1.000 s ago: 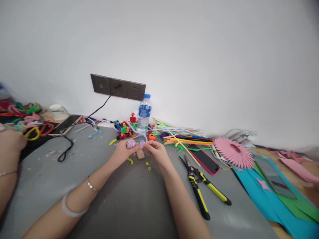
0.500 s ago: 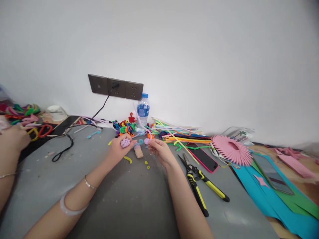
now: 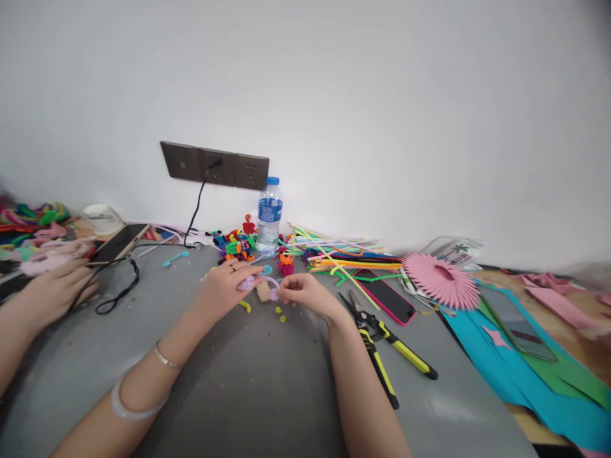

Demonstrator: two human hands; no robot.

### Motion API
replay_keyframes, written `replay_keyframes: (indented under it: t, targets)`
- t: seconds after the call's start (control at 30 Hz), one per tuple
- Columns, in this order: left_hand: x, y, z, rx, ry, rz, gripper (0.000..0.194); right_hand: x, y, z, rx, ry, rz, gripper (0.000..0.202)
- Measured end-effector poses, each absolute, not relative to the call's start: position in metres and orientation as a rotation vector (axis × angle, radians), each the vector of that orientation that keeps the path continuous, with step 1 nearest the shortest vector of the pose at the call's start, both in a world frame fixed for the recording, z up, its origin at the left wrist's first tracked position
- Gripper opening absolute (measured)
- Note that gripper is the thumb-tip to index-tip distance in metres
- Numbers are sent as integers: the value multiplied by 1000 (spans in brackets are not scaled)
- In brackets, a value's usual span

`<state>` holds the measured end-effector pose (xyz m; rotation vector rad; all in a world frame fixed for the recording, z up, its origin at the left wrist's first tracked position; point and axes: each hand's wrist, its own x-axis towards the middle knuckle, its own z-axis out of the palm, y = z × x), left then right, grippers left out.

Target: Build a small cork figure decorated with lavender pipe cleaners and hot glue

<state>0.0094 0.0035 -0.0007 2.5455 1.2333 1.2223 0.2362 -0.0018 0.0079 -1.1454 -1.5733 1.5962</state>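
Note:
My left hand (image 3: 228,285), back upward, is closed on a lilac pipe-cleaner piece (image 3: 245,283); a knobbly bunch of it shows under the fingers. A thin lilac strand arches from there toward my right hand (image 3: 305,294), whose thumb and forefinger pinch its coiled end (image 3: 273,294). Between the hands is a tan coiled pipe-cleaner piece (image 3: 263,292), seemingly lying on the grey table. Just behind is a small light blue coil (image 3: 266,271). Yellow-green bits (image 3: 279,310) lie in front, and a yellow-green piece (image 3: 245,306) lies near my left fingers.
Pliers-like cutters (image 3: 377,331) with yellow-black handles lie right of my right arm, near a pink-edged phone (image 3: 389,298). Behind stand a water bottle (image 3: 270,216) and a heap of pipe cleaners (image 3: 353,254). A co-worker's hand (image 3: 55,289) is at left by a black cable (image 3: 136,280).
My left hand has turned palm-down over the lilac piece. The lilac strand, which stood up toward the bottle, now bends low between my hands. The co-worker's hand has come further into view.

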Motion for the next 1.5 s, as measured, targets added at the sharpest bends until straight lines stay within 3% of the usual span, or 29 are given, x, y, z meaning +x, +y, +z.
replay_keyframes:
  t: [0.47, 1.5]
  targets:
    - [26, -4, 5, 1962, 1277, 952, 21, 233, 6, 0, -1053, -1291, 1531, 30]
    - [40, -7, 3, 1470, 1253, 1145, 25, 177, -3, -16, -924, -784, 1488, 31]
